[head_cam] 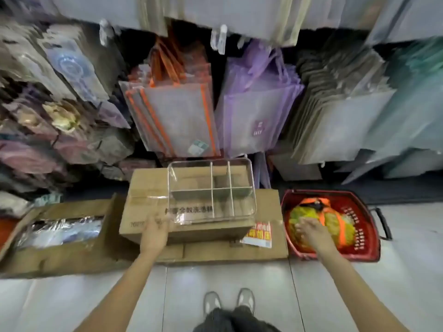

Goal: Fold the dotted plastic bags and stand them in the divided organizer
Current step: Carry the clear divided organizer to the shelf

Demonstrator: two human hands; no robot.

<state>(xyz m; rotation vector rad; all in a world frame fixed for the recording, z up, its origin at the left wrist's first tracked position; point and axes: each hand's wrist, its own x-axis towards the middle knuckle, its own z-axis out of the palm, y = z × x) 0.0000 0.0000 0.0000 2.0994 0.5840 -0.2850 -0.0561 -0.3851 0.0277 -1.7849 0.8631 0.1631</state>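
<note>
A clear divided organizer (pixel 212 190) stands on a cardboard box (pixel 143 200) in the middle, its compartments holding nothing. My left hand (pixel 154 236) reaches to the box's front at the organizer's near left corner, fingers relaxed. To the right a red basket (pixel 366 240) holds yellow-green dotted plastic bags (pixel 302 215) with orange straps. My right hand (pixel 311 232) lies over those bags, fingers extended; the frame is blurred, so contact is unclear.
An open carton (pixel 72 248) with shiny plastic packs lies at the left. A flat carton (pixel 239 252) sits under the middle box. Racks of hanging orange-trimmed bags (pixel 175 116) and purple bags (pixel 256 116) fill the back. My shoes (pixel 229 301) stand on the tiled floor.
</note>
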